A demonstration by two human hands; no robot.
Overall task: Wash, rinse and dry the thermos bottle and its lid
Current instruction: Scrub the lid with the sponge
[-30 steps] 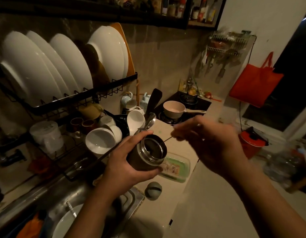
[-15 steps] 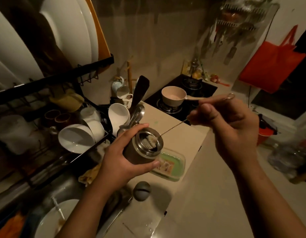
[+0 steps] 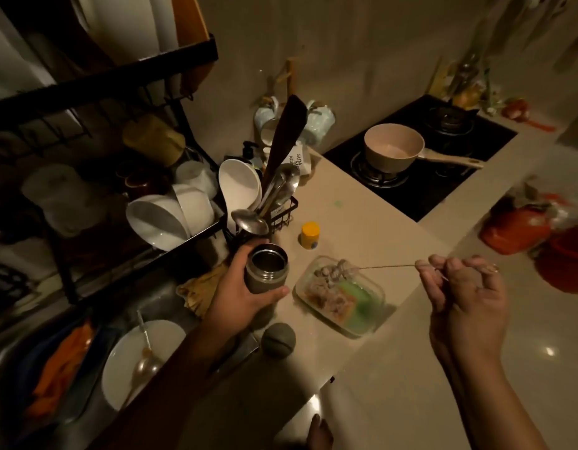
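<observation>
Gripping the open thermos (image 3: 266, 271) over the beige counter (image 3: 362, 228), left hand (image 3: 240, 297); right hand (image 3: 463, 287) pinches a brush wire (image 3: 385, 266).

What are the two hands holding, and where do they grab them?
The left hand grips the open thermos bottle around its side. The right hand pinches the far end of a thin wire brush, whose head sits over the glass dish.
</observation>
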